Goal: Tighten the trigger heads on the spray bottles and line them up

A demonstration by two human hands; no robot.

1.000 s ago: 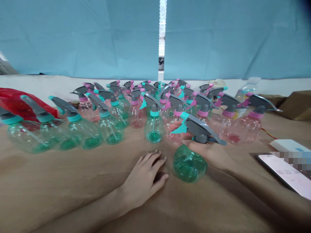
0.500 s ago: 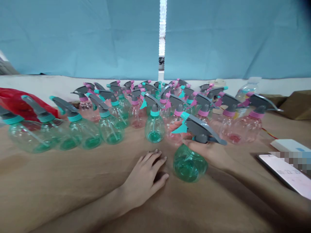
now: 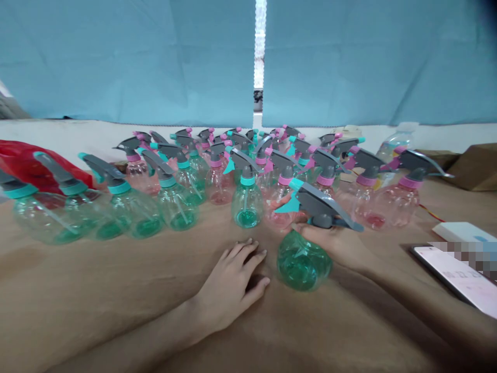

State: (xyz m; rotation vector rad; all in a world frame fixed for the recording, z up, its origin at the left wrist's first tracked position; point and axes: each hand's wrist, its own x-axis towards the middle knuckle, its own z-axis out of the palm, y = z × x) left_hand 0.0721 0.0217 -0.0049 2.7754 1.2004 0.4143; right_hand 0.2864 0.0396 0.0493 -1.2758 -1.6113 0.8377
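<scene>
My right hand (image 3: 330, 241) is wrapped round the neck of a green spray bottle (image 3: 303, 264), which leans a little. Its grey trigger head has a turquoise nozzle and lever pointing left, and most of my fingers are hidden behind it. My left hand (image 3: 233, 287) lies palm down on the brown tabletop (image 3: 147, 305), fingers spread and holding nothing. Just beyond it stands another green spray bottle (image 3: 247, 207) with a turquoise collar. A pink spray bottle (image 3: 279, 217) is partly hidden behind my right hand.
Several green spray bottles (image 3: 142, 212) line the left, and several pink ones (image 3: 396, 204) the right, with more rows behind. A phone (image 3: 450, 272) and a white box (image 3: 466, 230) lie at right. A red bag (image 3: 46, 166) sits far left; a brown box (image 3: 476, 168) stands far right.
</scene>
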